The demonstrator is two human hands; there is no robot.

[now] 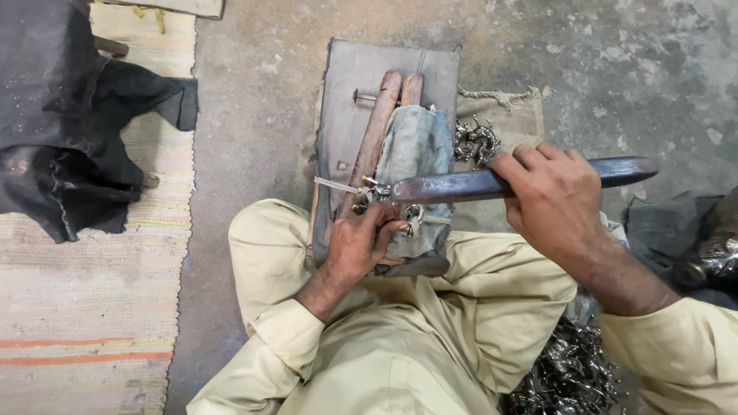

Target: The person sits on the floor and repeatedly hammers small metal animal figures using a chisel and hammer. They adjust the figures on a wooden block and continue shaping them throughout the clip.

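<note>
Head view: small metal piece (412,217) half-hidden under left hand (358,244).

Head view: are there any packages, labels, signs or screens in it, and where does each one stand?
None in view. There are only a wooden block, a long dark file in the right hand, a small metal piece under the left hand, and a striped mat.

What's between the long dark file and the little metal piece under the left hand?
Nothing visible. The file, gripped by the right hand, reaches with its tip right to the small metal piece that the left hand pins on the cloth-wrapped block. Whether they touch is unclear.
</note>
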